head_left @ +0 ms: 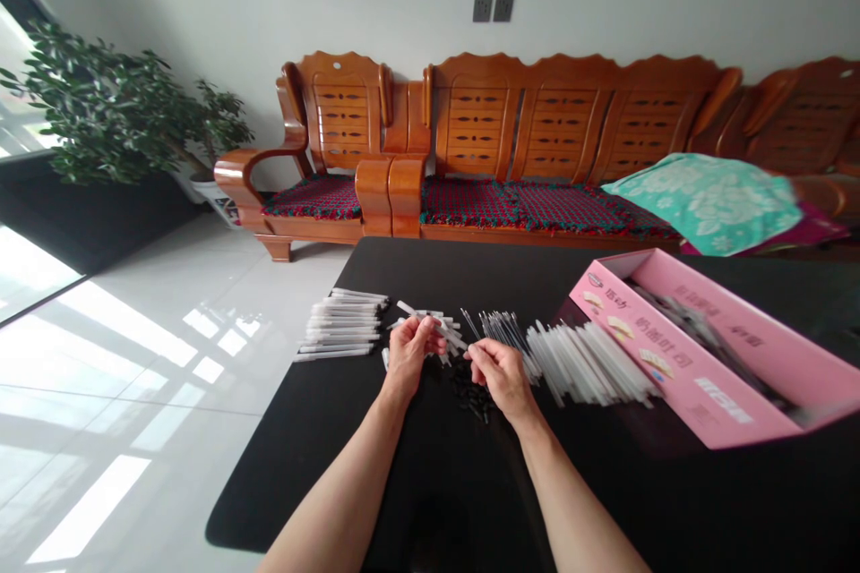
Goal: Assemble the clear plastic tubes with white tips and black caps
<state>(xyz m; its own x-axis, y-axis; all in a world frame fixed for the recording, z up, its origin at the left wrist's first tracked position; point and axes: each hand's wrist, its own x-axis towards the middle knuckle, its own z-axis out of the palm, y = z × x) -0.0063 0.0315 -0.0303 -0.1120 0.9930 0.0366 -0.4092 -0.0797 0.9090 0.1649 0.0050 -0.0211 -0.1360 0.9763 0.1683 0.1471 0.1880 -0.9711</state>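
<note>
My left hand [409, 356] is closed, thumb against fingers, on a slim whitish pen barrel [451, 337] that slants toward my right hand. The fingers of my right hand [498, 369] are pinched together near the barrel's right end; whatever lies between them is too small to make out. Under and behind my hands lies a loose heap of short white pen caps [443, 320], partly hidden. Small black pen parts [476, 398] are scattered just below my right hand. Dark thin pen refills [505, 331] lie beyond it, beside a row of translucent pen barrels [588, 363].
White pens with dark ends [342, 322] lie in a row at the table's left. A pink box [672, 367] holding dark and clear items stands at the right of the black table [322, 466]. Behind are a wooden sofa [477, 125] and a green cushion [718, 201].
</note>
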